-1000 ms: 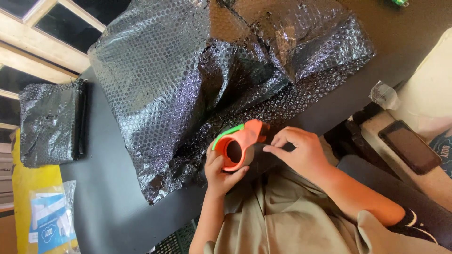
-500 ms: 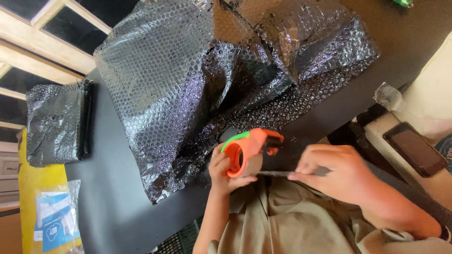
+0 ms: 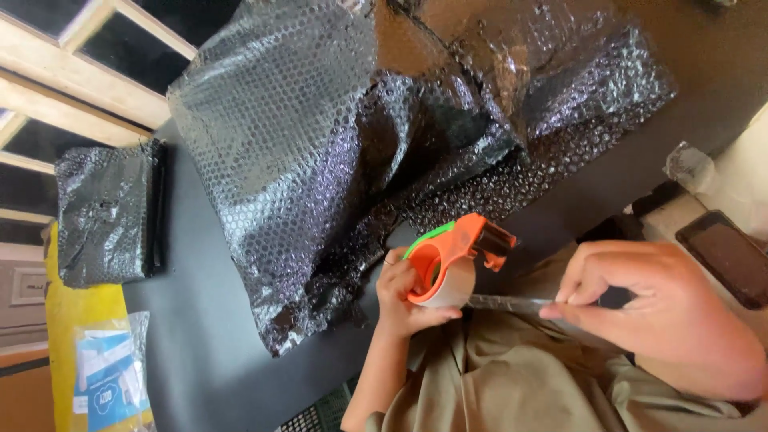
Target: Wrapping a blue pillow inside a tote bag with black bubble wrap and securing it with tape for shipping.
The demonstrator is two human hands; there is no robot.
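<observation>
My left hand (image 3: pixel 404 300) grips an orange and green tape dispenser (image 3: pixel 456 256) with a roll of clear tape, just above my lap. My right hand (image 3: pixel 656 312) pinches the free end of the clear tape strip (image 3: pixel 508 302), which stretches out from the dispenser toward the right. A large sheet of black bubble wrap (image 3: pixel 320 160) lies crumpled over a bulky shape on the dark table (image 3: pixel 200 344), right behind the dispenser.
A smaller bundle in black bubble wrap (image 3: pixel 108 212) lies at the table's left end. Below it are a yellow bag (image 3: pixel 80 320) and a clear packet with blue print (image 3: pixel 108 376). A dark phone (image 3: pixel 728 256) and crumpled clear plastic (image 3: pixel 688 164) sit at the right.
My right hand has moved right, away from the dispenser, drawing out a longer strip of tape. The left hand keeps the dispenser in nearly the same place.
</observation>
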